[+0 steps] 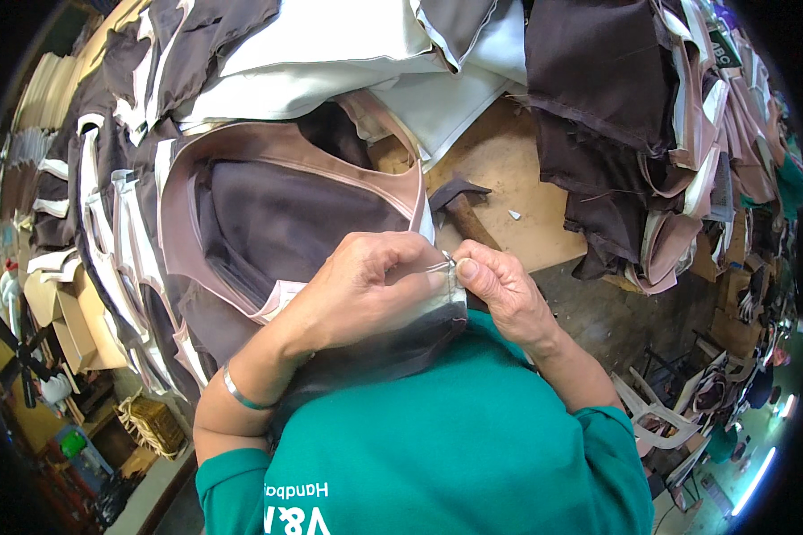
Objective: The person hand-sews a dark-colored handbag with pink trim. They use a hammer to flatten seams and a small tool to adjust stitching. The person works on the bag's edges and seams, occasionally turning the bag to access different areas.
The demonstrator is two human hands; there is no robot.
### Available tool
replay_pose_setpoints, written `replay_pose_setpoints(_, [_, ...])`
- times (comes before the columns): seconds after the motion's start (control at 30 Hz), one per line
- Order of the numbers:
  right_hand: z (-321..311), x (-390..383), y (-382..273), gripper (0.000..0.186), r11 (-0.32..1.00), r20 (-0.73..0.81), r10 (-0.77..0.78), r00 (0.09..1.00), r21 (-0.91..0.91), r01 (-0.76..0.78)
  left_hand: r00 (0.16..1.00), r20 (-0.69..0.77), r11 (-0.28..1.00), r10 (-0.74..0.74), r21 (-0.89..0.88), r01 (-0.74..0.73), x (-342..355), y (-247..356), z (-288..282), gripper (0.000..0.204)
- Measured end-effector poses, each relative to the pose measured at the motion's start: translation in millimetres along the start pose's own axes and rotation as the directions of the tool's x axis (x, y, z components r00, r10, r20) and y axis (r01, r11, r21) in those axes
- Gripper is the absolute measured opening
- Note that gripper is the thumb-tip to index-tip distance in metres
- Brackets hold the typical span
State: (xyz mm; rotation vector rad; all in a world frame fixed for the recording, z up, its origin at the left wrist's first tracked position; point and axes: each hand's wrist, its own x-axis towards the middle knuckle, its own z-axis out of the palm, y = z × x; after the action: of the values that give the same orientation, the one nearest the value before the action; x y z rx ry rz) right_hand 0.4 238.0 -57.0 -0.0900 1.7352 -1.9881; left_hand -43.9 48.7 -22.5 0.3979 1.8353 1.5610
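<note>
A wooden worktable (526, 183) spreads toward twelve o'clock, bearing a hammer (467, 218). The dark cloth piece (419, 343) sits at the centre, sagging toward six — probably light, soft and floppy, best held by its pale edge (454, 305). From nine, the left hand (361, 290) is curled onto it; from three, the right hand (501, 290) pinches its corner — thumb against bent forefinger.

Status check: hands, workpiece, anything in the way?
Left hand and right hand pinch pale edge of dark fabric piece. Piece in front of green shirt. Hammer on table beyond hands, clear of pinched edge.
</note>
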Motion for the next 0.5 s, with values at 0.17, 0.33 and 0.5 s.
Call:
replay_pose_setpoints(0.17, [0,1,-19,0.031,0.989,0.093,0.064,0.994,0.125,-0.075,1.0,-0.015,1.0,0.018,-0.014,-0.019,-3,-1,-3,0.015])
replay_pose_setpoints(0.33, [-1,2,-19,0.031,0.991,0.135,0.071,0.988,0.105,-0.085,0.998,0.035,0.998,-0.055,-0.014,0.055,-5,4,-7,0.013])
replay_pose_setpoints(0.5, [-2,2,-15,0.032,0.993,0.138,0.074,0.988,0.078,-0.086,0.996,0.052,0.998,-0.07,0.001,0.07,-3,5,-6,0.013])
